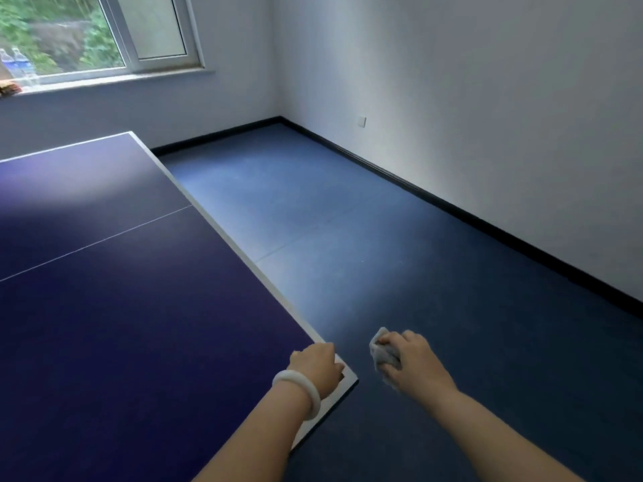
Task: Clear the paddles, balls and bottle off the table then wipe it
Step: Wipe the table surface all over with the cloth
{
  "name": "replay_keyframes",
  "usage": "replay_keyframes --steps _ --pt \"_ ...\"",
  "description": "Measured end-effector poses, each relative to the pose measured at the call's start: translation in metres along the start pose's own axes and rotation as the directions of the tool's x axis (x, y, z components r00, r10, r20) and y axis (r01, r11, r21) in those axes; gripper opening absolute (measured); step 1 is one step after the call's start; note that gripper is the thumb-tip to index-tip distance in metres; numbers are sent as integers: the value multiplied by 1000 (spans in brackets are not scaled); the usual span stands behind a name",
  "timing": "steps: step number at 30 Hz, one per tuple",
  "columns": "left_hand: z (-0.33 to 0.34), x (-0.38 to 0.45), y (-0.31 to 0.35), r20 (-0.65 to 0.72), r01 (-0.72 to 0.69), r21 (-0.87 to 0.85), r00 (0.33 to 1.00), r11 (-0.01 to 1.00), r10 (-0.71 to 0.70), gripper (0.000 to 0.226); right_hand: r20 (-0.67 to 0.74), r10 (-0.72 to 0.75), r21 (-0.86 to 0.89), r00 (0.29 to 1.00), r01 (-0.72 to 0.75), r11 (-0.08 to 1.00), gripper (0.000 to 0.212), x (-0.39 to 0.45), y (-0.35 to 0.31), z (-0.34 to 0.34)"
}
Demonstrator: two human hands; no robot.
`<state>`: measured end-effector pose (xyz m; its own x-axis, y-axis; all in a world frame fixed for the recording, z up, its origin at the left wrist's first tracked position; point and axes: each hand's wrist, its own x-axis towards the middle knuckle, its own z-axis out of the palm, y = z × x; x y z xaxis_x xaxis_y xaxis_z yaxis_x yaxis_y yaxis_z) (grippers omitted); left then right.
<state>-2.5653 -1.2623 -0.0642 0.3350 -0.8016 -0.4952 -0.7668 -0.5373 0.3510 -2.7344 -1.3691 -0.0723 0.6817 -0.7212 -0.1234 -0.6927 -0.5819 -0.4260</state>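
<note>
Right hand [412, 360] has the grey cloth [382, 354] bunched in curled fingers, hanging off the table's [139, 307] near right corner. Left hand [318, 365] rests on that corner, fingers curled under. Tabletop stretches left and far, so the cloth goes left.

Left edge cuts off blurred bottles [15, 66].

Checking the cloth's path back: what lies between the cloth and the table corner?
In the head view only bare blue floor shows between the cloth in the right hand and the table corner.
</note>
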Motion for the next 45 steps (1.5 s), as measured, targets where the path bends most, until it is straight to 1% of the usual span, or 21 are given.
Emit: replay_keyframes --steps 2,6,12,15,18,21,26,28,31,36,39,42,45 --pt "-9 31 16 12 19 10 1000 1000 -19 37 9 15 14 1000 -15 1000 34 25 23 -10" --pt "-18 96 49 -6 64 8 998 998 -64 40 30 -30 31 999 29 999 32 81 70 -29" --pt "-50 174 94 -113 200 -92 971 976 -209 44 113 -186 -9 976 188 982 34 191 131 -73" --pt "-68 195 104 -145 268 -168 945 949 -292 47 145 -263 12 954 264 965 34 250 138 -92" --pt "-86 206 96 -199 354 -222 896 909 -397 48 198 -344 40 918 343 939 36 307 119 -96" --pt "-103 219 77 -228 431 -265 841 862 -491 48 237 -435 76 869 430 899 37 355 88 -86" --pt "-137 262 29 -234 506 -312 780 804 -581 49 314 -529 85 788 532 843 37 434 35 -67" --pt "-156 284 4 -232 522 -329 763 787 -603 49 351 -534 107 769 534 839 34 469 14 -64" --pt "-189 314 -33 -221 550 -354 737 757 -639 47 368 -528 134 765 519 845 22 520 -13 -63" --pt "-249 357 -90 -249 572 -391 689 721 -681 45 387 -537 149 749 524 839 23 603 -61 -61" --pt "-271 373 -120 -252 596 -406 655 692 -712 46 433 -551 173 713 534 828 25 644 -89 -53" --pt "-286 392 -151 -237 634 -451 593 628 -769 47 450 -583 195 676 563 803 25 694 -124 -39" --pt "-299 410 -181 -228 681 -490 502 544 -834 46 480 -637 214 603 624 752 30 745 -165 -23"
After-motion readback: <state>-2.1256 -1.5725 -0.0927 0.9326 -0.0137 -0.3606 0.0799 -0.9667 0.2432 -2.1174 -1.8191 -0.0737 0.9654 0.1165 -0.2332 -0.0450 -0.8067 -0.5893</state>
